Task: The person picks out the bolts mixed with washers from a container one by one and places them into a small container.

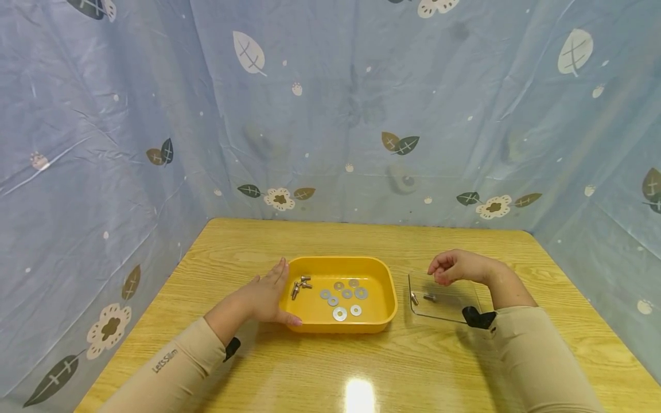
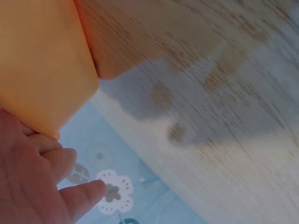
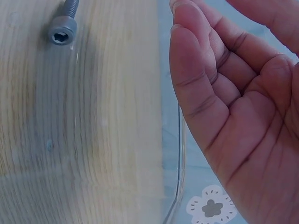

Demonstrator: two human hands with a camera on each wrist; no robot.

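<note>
A yellow tray sits on the table with several metal washers and several short screws in it. My left hand lies against the tray's left side, fingers extended along the rim and thumb at its front corner. In the left wrist view, the fingers touch the tray's wall. My right hand hovers over a clear plastic plate or shallow tray, fingers loosely bent and holding nothing visible. Two socket-head screws lie there; one screw shows closely in the right wrist view.
The wooden table reaches back to a blue patterned curtain that hangs behind it and on both sides. A strip of table separates the yellow tray from the clear piece. Light glares off the table's front part.
</note>
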